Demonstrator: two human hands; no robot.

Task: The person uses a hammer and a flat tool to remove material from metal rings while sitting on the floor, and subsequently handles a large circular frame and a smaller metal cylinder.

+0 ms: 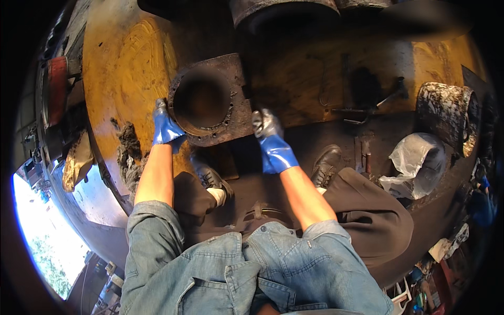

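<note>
A heavy, dirty metal plate (pixel 239 100) with a large round opening and small holes around its rim is between my hands. My left hand (pixel 164 123), in a blue glove with a dark, soiled palm, is closed at the plate's left edge. My right hand (pixel 269 131), gloved the same way, has its fingers curled at the lower right edge. Both hands appear to grip the plate; their fingertips are partly hidden. The inside of the opening is dark and blurred.
Yellow-brown greasy sheeting (pixel 126 58) lies under the plate. To the right are a T-handled tool (pixel 386 100), a stained drum (pixel 446 115) and a clear plastic bag (pixel 417 163). Grimy rags (pixel 128 152) lie at left. A large metal cylinder (pixel 283 10) stands ahead. My shoes flank the work.
</note>
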